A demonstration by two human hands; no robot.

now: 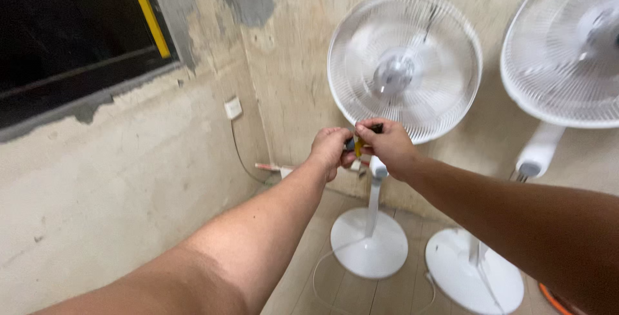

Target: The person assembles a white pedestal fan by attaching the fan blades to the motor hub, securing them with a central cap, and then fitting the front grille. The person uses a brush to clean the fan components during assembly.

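A white pedestal fan (404, 63) stands by the wall on a round base (369, 243). Both my hands meet just below its round grille, at the top of its pole (373, 199). My left hand (331, 149) and my right hand (389, 146) are closed around a small tool with a dark and yellow handle (356, 143). Most of the tool is hidden by my fingers. How the tool touches the fan cannot be made out.
A second white pedestal fan (567, 50) stands to the right, its base (474, 270) on the tiled floor. A wall socket (233, 107) and a cable sit on the rough concrete wall. A dark window with a yellow strip (147, 12) is at upper left.
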